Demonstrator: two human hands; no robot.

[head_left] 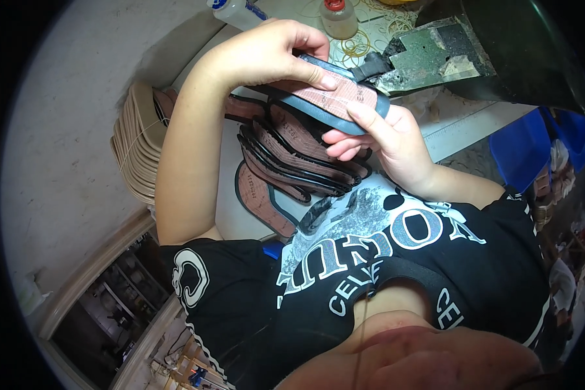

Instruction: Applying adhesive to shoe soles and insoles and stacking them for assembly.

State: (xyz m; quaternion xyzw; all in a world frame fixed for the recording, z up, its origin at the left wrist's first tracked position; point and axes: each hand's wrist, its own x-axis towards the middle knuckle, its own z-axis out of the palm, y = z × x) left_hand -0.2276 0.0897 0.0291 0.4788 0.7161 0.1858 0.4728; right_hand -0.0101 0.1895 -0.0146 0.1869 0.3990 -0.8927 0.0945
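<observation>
Held between both hands is a shoe insole (354,99) with a pinkish-brown board face and a black wrapped edge. My left hand (286,55) is closed on its far side, thumb pressed on the board and some fingers hidden behind it. At the near right end my right hand (396,140) grips the edge, its thumb on the face and its fingers underneath. Below the held piece, a pile of similar black-edged insoles (296,153) lies overlapped on the worktable, close to my body. One more insole (260,198) sticks out from the pile's near left side.
A string-tied bundle of cream soles (136,146) stands at the left by the wall. Beyond my hands are a red-capped bottle (339,23), a white-and-blue bottle (237,13), rubber bands (355,47) and a worn green machine plate (429,58). Blue bins (520,146) are at the right.
</observation>
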